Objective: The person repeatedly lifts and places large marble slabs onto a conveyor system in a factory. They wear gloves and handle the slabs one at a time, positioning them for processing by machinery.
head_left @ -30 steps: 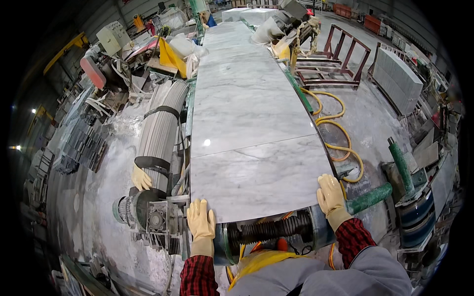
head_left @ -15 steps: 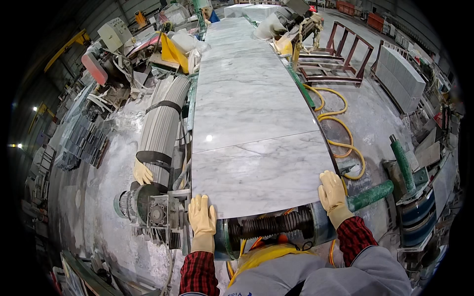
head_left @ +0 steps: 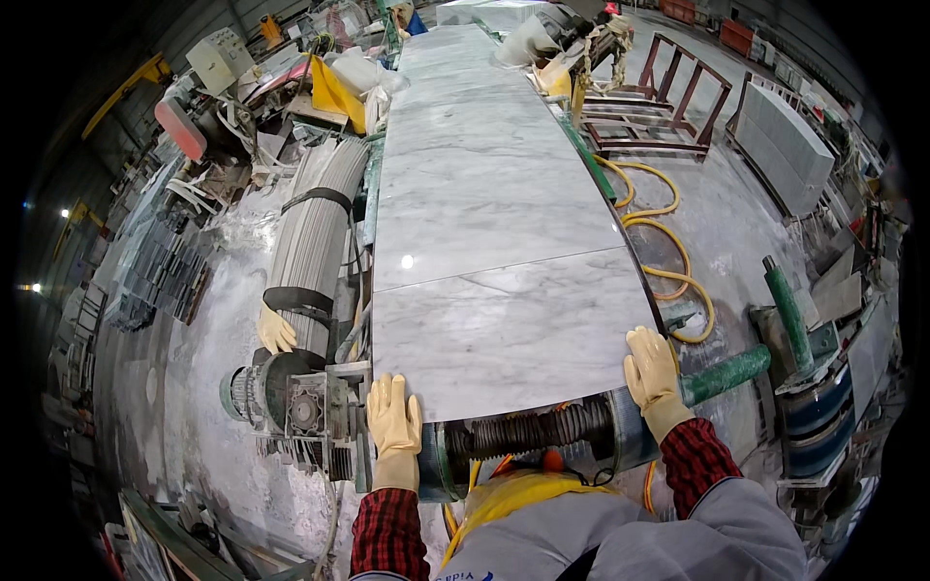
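Observation:
A polished, grey-veined white marble slab (head_left: 504, 334) lies flat at the near end of a conveyor, its far edge meeting another marble slab (head_left: 484, 184) along a thin slanting seam. My left hand (head_left: 394, 426), in a cream rubber glove, rests at the near left corner with fingers stretched out. At the near right corner is my right hand (head_left: 654, 378), gloved alike, fingers extended along the slab's side. Their undersides are hidden, so how firmly they press cannot be told. Below the slab's front edge shows the conveyor's end roller (head_left: 528, 436), dark and ribbed in its middle.
To the left stand a motor (head_left: 254, 399) and a strapped bundle of pale strips (head_left: 315, 232), with a loose glove (head_left: 276, 329) against it. A green cylinder (head_left: 727, 376) juts out at right. Yellow hose (head_left: 683, 261) coils on the floor near a dark red metal rack (head_left: 668, 107).
The whole view has shifted slightly, with everything sitting a little higher in the picture. Both hands keep their places at the slab's near corners.

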`<state>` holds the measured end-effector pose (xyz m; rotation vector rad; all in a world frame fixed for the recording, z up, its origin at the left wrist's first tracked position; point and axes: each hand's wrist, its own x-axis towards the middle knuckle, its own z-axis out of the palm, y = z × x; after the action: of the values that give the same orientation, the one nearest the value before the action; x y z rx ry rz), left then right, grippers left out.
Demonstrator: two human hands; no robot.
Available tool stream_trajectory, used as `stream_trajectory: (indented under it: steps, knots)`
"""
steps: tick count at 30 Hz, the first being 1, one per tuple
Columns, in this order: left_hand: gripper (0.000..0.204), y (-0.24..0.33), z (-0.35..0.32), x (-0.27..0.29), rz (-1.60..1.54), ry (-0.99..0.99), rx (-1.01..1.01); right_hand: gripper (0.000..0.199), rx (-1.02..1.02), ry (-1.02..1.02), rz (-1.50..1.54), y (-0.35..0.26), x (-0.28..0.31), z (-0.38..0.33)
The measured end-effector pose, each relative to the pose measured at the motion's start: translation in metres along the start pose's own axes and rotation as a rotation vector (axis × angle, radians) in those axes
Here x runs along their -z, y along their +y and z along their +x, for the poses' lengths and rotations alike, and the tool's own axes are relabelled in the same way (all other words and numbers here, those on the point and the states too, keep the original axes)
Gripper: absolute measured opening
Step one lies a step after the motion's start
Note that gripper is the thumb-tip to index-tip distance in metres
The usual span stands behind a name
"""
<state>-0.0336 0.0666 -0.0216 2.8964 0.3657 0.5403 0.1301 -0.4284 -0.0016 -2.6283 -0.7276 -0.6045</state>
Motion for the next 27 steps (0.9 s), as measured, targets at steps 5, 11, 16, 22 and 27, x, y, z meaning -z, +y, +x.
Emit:
stream_trajectory:
  steps: [5,11,16,22,27]
  knots:
    - [0.05,-0.001,-0.002,0.002,0.001,0.001,-0.006,0.046,-0.007,-0.017,0.031,-0.002,0.003,0.001]
    - [0.051,0.0,-0.004,0.002,0.042,-0.022,0.017,0.047,0.002,0.012,0.017,0.001,-0.003,-0.005]
    - [0.053,-0.003,-0.007,-0.003,0.043,0.0,0.004,0.047,-0.009,0.015,0.005,0.001,-0.002,-0.008]
    - [0.053,-0.003,-0.009,-0.003,0.026,0.011,0.01,0.048,-0.01,0.009,-0.005,0.001,-0.002,-0.01]
    - [0.053,-0.005,-0.012,-0.002,0.018,0.034,-0.008,0.046,-0.006,0.033,-0.016,0.0,-0.003,-0.013]
